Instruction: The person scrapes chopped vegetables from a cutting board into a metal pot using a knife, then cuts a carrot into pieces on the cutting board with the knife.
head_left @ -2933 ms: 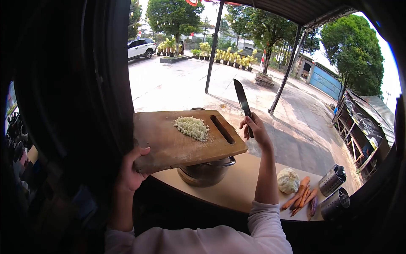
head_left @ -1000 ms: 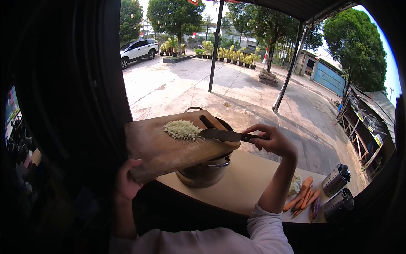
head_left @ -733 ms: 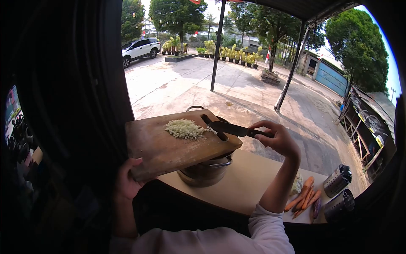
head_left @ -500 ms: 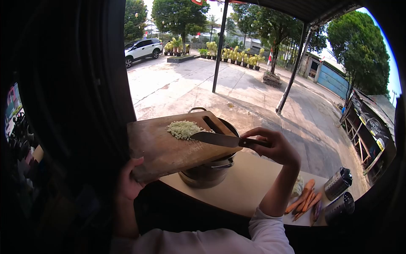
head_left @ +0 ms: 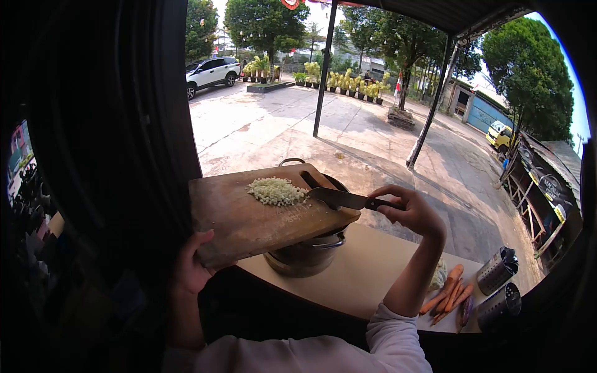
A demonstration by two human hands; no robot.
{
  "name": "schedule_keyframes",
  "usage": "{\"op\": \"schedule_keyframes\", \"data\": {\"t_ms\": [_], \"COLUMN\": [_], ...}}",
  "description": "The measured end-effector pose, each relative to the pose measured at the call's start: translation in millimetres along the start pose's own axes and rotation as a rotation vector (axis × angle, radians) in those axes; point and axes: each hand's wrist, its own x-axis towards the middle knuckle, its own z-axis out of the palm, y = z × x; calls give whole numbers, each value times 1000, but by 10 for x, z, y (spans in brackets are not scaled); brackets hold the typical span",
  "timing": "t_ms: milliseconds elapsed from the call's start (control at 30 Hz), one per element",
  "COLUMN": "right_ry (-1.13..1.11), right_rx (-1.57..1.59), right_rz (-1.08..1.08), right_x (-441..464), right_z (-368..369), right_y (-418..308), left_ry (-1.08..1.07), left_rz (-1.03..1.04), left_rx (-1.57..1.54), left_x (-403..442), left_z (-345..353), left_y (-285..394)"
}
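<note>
My left hand (head_left: pixel 194 264) grips the near left corner of a wooden cutting board (head_left: pixel 249 227), thumb on top. The board is held over a metal pot (head_left: pixel 301 259), whose body and handles show around its edges. A heap of finely chopped pale pieces (head_left: pixel 277 191) lies on the board, left of its handle slot. My right hand (head_left: pixel 407 210) is closed on the dark handle of a knife (head_left: pixel 342 198). The blade lies across the slot end of the board, its tip at the right edge of the heap.
On the pale counter (head_left: pixel 367 267) at the right lie several carrots (head_left: pixel 449 295), a purple vegetable (head_left: pixel 465 311) and a partly hidden cabbage (head_left: pixel 439 276). Two perforated metal holders (head_left: pixel 497 270) stand beyond them. A dark wall (head_left: pixel 155 93) rises at the left.
My right hand first held the knife upright, then lowered it to the board. Lately the blade has moved back and forth beside the heap. A yellow truck has appeared outside.
</note>
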Motion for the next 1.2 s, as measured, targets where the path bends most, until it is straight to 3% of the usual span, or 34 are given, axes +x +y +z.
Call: {"op": "schedule_keyframes", "data": {"t_ms": [233,333,533,733,833,1200], "right_ry": [151,134,-20,29,55,89], "right_rx": [-64,-27,-214,-336,-418,-315], "right_rz": [-55,-258,-396,-261,-123,-102], "right_x": [-28,73,171,152,154,186], "right_z": [145,389,1001,1103,952,579], "right_y": [-205,-213,-607,-658,-632,-207], "left_ry": [-23,-32,17,-61,5,-18], "left_rz": [-2,10,3,-22,-5,-13], "left_rx": [-26,-9,-2,-25,12,25], "left_x": [12,6,19,52,3,21], "left_z": [-32,-14,-19,-97,-32,-53], "left_y": [-23,-22,-49,-28,-24,-44]}}
